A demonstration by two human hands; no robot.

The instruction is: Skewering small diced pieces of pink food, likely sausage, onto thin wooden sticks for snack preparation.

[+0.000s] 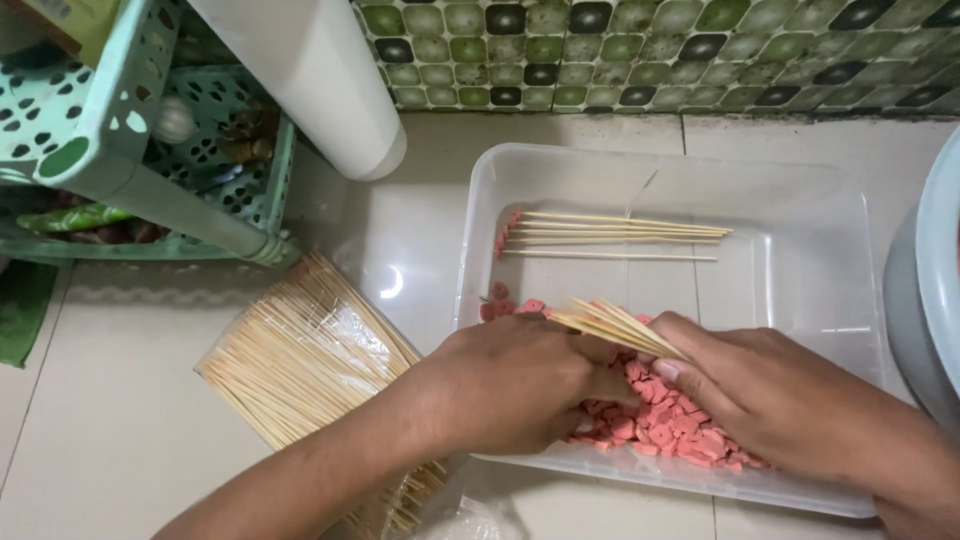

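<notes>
A clear plastic tub [800, 200] sits on the tiled floor. A heap of small pink sausage pieces [665, 425] fills its near side. Several wooden skewers with a pink piece on their left tips [610, 235] lie across its far part. My right hand [780, 395] grips a small bundle of bare skewers [615, 325], points fanned out to the left. My left hand [515, 385] is down in the pink pieces, fingers curled against the heap; whether it pinches a piece is hidden.
A clear bag of bare bamboo skewers [300, 360] lies on the floor left of the tub. A mint green plastic rack [110, 130] stands at upper left beside a white pipe [310, 70]. A grey round container [930, 280] is at the right edge. A tiled wall runs behind.
</notes>
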